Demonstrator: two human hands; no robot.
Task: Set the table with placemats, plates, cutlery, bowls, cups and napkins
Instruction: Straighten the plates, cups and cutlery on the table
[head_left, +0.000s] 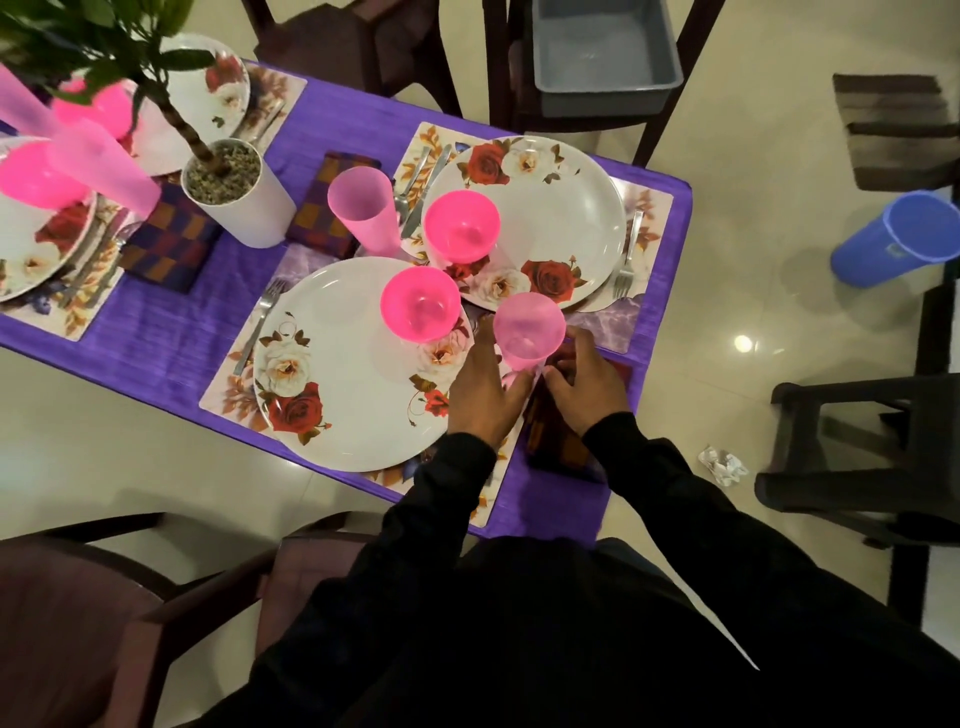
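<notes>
By pink cup (529, 326), both hands (483, 387) touch napkin (563, 441).

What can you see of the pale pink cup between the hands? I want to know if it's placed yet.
The pale pink cup looks like translucent plastic, a tall tumbler tapering toward its base, upright and apparently empty. It stands near the table's near right corner, just right of the nearest plate. The left hand lies against its lower part with straight fingers; the right hand rests beside it on a dark napkin.
</notes>
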